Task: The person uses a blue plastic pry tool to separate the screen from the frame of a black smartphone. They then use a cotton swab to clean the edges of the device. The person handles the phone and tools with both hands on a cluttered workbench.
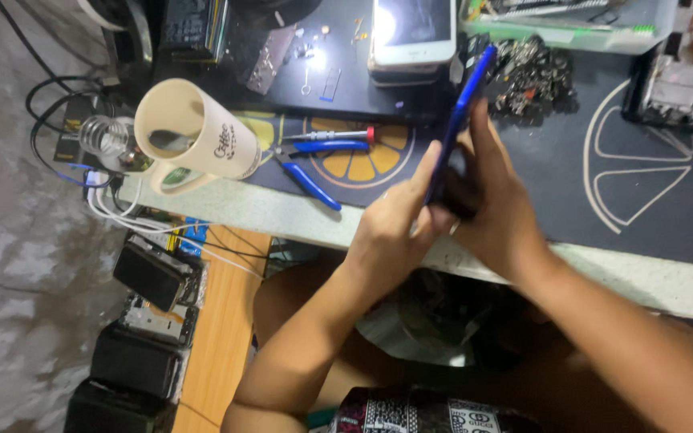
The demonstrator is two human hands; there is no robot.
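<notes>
Both my hands hold a blue phone edge-on above the front of the work mat. My left hand grips its lower left side with fingers pressed along the edge. My right hand wraps the lower right side, fingers lying flat against the phone's back. The phone tilts up and away from me, its top end near a pile of small dark parts. Which face of the phone points at me is hard to tell.
A cream mug and a clear glass bottle stand at the left. Blue-handled pliers and a red-tipped screwdriver lie on the dark citrus-print mat. A white phone sits behind. Several dark phones lie on a wooden shelf below.
</notes>
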